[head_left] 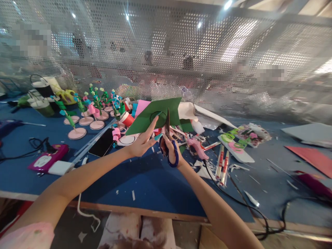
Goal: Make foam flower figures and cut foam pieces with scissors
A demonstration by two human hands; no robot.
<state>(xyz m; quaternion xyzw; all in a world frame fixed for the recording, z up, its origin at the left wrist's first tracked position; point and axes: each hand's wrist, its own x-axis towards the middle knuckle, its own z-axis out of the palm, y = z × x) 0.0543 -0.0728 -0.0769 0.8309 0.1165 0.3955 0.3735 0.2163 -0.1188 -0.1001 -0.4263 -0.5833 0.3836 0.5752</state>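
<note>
A sheet of green paper (pixel 145 119) with a dark circle outlined on it is raised above the table. My left hand (pixel 141 143) grips its lower edge, fingers closed over the paper near the circle. In my right hand (pixel 174 152) are scissors (pixel 168 126) with dark blue handles, blades pointing up at the sheet's cut edge, just right of the circle. Whether the blades are parted is hard to make out. Under the sheet lie paper scraps and a pink glue gun (pixel 197 148).
Several small paper flowers on round pink bases (pixel 77 133) stand at the left, beside a black phone (pixel 101 142). A magenta power strip (pixel 49 159) lies at the left. Cables trail along the right front edge. A perforated metal screen (pixel 166 52) rises behind the blue table (pixel 155 193).
</note>
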